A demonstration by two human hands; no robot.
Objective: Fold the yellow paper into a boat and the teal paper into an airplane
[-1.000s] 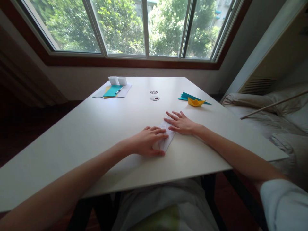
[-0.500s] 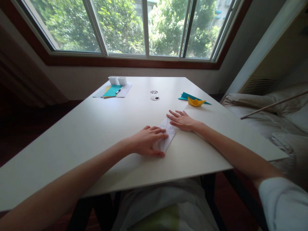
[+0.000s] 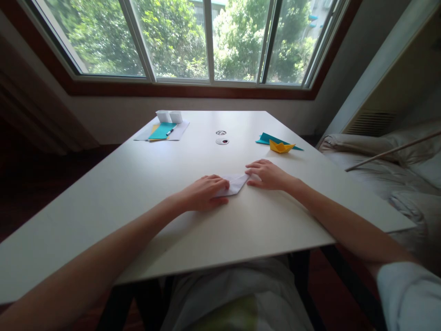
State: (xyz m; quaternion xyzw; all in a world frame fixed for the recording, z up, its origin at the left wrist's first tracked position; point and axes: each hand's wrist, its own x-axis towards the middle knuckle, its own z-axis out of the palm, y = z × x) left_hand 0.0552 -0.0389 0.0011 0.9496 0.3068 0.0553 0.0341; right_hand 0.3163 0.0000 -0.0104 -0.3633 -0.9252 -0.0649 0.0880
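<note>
A folded white paper (image 3: 234,184) lies flat on the white table (image 3: 144,184), stretched between my two hands. My left hand (image 3: 203,193) rests on its left end with the fingers curled over the paper. At the right tip, my right hand (image 3: 267,174) pinches the paper with bent fingers. Part of the paper is hidden under my left hand.
A yellow paper boat (image 3: 280,146) sits on a teal sheet (image 3: 267,138) at the right back. Teal and yellow sheets with a pen (image 3: 161,131) and two white paper boxes (image 3: 168,116) lie at the back left. A round cable hole (image 3: 222,141) is mid-table. A bed (image 3: 386,170) stands to the right.
The white paper has turned from pointing away from me to lying crosswise. My left hand moved up and away with it; my right hand's fingers curled onto its tip.
</note>
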